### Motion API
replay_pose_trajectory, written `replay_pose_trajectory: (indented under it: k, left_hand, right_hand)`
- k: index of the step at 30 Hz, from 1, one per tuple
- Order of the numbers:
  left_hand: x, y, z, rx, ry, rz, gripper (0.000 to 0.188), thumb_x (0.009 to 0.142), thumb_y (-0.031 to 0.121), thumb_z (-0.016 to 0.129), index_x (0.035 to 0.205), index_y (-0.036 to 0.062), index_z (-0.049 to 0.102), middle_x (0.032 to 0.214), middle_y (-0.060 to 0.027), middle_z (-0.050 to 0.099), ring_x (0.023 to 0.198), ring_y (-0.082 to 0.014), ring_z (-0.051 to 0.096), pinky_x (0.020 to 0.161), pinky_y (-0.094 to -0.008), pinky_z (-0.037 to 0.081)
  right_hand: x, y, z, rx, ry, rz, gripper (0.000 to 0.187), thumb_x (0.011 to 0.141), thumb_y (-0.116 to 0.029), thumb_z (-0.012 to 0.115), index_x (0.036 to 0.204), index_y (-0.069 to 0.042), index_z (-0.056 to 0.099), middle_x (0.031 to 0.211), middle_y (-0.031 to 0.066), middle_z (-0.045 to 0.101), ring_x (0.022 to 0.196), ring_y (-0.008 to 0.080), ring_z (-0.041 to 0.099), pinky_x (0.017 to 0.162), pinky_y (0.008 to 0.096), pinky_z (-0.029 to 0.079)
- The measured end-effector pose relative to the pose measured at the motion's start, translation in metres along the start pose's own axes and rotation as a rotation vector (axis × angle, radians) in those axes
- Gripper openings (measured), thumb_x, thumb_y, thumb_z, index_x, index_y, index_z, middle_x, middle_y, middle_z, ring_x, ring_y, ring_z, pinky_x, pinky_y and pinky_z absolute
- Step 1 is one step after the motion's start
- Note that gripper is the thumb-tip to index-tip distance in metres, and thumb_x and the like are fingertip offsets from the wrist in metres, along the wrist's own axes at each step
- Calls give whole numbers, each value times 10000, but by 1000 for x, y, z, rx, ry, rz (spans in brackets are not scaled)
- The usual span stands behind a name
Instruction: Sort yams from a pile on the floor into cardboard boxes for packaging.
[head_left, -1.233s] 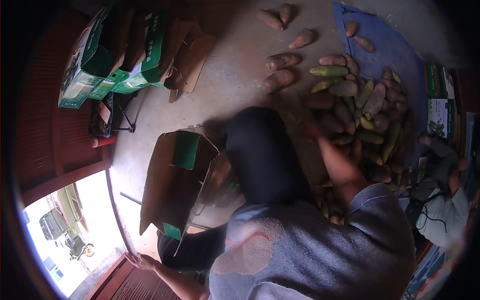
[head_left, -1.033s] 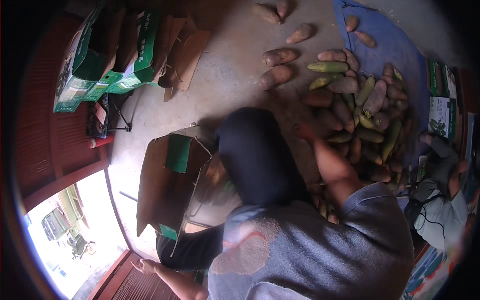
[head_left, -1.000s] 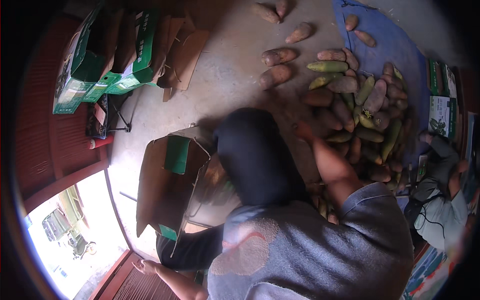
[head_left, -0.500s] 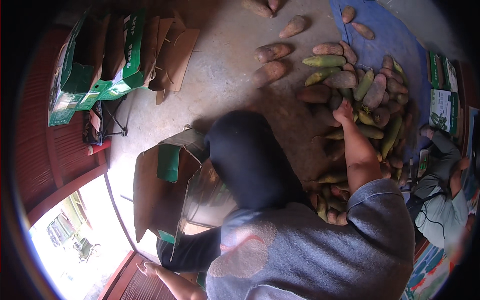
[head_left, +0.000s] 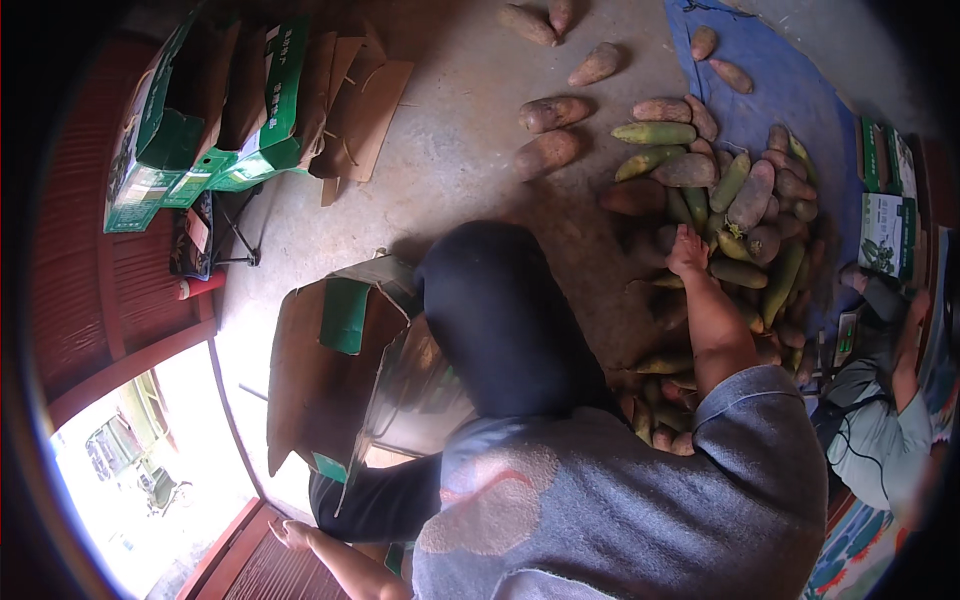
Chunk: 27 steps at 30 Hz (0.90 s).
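My right hand (head_left: pixel 687 252) reaches into a pile of large reddish-brown sweet potatoes (head_left: pixel 750 197) and long green cucumber-like vegetables (head_left: pixel 654 133). Its fingers are curled over a brownish sweet potato (head_left: pixel 667 238), mostly hidden under and beside the hand. Down at the lower left, my left hand (head_left: pixel 293 535) is held out with loose, spread fingers and nothing in it. An open cardboard box (head_left: pixel 325 395) with green flaps stands beside my knee, above the left hand and apart from it.
Flattened green-and-brown cartons (head_left: pixel 215 130) lean at the upper left. A blue sheet (head_left: pixel 780 75) lies under part of the pile. At the right another person (head_left: pixel 880 410) sits near a small scale (head_left: pixel 846 333) and green-white boxes (head_left: pixel 885 235). Loose sweet potatoes (head_left: pixel 548 152) lie on the concrete floor.
My right hand has drawn a little back toward me, and a brownish sweet potato has shifted with it, baring green vegetables behind. My left hand stays about where it was.
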<state>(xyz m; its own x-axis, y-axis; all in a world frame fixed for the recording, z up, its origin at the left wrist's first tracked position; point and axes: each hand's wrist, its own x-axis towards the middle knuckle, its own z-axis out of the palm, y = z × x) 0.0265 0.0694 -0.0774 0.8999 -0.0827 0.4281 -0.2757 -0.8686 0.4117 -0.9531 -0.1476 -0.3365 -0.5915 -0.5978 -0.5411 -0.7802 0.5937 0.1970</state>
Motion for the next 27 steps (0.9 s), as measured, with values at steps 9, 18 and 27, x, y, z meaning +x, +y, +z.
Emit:
replay_pose_trajectory:
  k: [9, 18, 27]
  left_hand:
    - [5, -13, -4, -131, 16, 19, 454, 828, 40, 523, 1205, 139, 755, 1237, -92, 720, 974, -269, 697, 881, -369, 520]
    - [-12, 11, -17, -274, 33, 12, 453, 872, 37, 505, 1257, 124, 728, 1279, -134, 695, 1026, -266, 676, 915, -362, 502]
    - [13, -18, 0, -504, 27, 40, 427, 901, 5, 524, 1303, 26, 667, 1309, -107, 668, 1188, -254, 621, 1010, -343, 476]
  right_hand:
    - [-40, 1, 26, 113, 100, 65, 803, 743, -234, 824, 1427, -162, 411, 1460, 98, 467, 1399, 291, 416, 1135, 443, 348]
    - [-99, -69, 55, 268, 190, -104, 893, 656, -332, 876, 1418, -124, 458, 1330, 150, 612, 1292, 335, 550, 1056, 479, 440]
    - [-97, -130, -67, 795, 531, -414, 933, 655, -310, 927, 1417, 21, 502, 1282, 252, 650, 1211, 353, 625, 1003, 420, 484]
